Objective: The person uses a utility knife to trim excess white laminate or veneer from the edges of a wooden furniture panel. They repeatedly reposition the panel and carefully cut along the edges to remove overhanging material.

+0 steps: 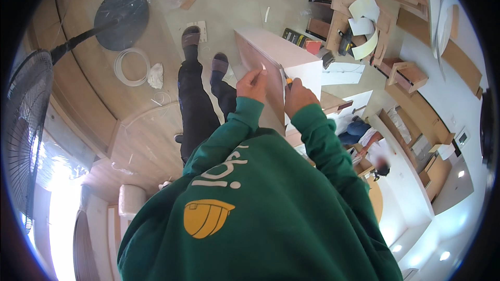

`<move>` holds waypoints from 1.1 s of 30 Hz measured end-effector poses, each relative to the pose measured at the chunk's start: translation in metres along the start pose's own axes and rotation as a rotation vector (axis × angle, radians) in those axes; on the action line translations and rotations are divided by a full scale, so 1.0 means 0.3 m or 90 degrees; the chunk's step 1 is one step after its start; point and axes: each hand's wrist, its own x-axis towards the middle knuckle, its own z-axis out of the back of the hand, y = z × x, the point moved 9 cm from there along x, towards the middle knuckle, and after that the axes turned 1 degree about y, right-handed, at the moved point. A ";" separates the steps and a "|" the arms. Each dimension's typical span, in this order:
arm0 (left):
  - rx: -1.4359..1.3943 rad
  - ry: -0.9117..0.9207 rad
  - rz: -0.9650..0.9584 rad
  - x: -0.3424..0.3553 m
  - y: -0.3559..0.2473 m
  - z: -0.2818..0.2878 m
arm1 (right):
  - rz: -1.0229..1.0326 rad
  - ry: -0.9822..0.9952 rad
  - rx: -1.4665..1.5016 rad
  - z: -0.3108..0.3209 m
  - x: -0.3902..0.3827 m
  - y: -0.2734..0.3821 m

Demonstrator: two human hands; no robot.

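Note:
My left hand (252,84) is closed in a pinch beside the pinkish inner face of a white box-like cabinet piece (304,56). A small white sliver (263,66) shows at its fingertips. Fingers wrapped, my right hand (300,97) grips a hand tool with an orange-and-dark handle (289,80) close to the cabinet piece's upright edge. A thin dark and silvery strip (283,72) runs along that edge by the tool; whether it is a blade or part of the edge I cannot tell. The rest of the tool is hidden in my right hand.
A standing fan (31,125) with a round black base (122,20) is at left, near a coil of white tubing (131,67). A drill (346,41) and curled strips (364,26) lie on wooden pieces at upper right. Another person (372,148) works at right.

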 end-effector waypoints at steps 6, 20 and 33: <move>0.065 0.044 -0.068 0.013 -0.031 -0.058 | 0.041 -0.057 -0.008 -0.012 -0.013 -0.012; 0.112 0.095 0.008 0.079 0.019 -0.106 | 0.096 -0.155 0.053 -0.024 -0.052 -0.016; 0.044 0.056 0.101 0.080 0.045 -0.101 | 0.146 -0.188 0.092 0.078 -0.120 0.000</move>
